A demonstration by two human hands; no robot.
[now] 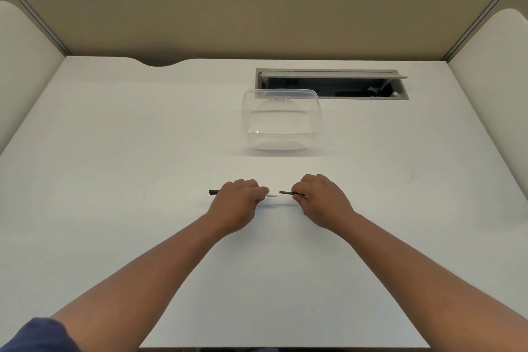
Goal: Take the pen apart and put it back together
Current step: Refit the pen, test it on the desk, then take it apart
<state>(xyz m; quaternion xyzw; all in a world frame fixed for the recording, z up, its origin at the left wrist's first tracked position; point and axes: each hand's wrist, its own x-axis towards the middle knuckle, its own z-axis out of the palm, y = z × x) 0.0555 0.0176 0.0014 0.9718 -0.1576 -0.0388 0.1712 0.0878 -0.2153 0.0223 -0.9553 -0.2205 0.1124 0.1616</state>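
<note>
A container (281, 120) stands on the surface (114, 151), with a cable hatch (331, 84) just behind it. Nearer than the container, two pen parts lie end to end: the left hand (237, 203) grips one (271, 196), the right hand (323, 197) the other (285, 193).

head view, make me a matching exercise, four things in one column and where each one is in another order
Things:
1. tub
2. black piece
3. white tip
4. hatch

Places:
A. sticks out of the left hand, pointing right
B. set into the desk at the far right, lid raised
C. pinched in the right hand
D. stands on the desk beyond both hands, nothing in it

Pairs: 1-D, 2-C, 3-A, 4-B
</note>
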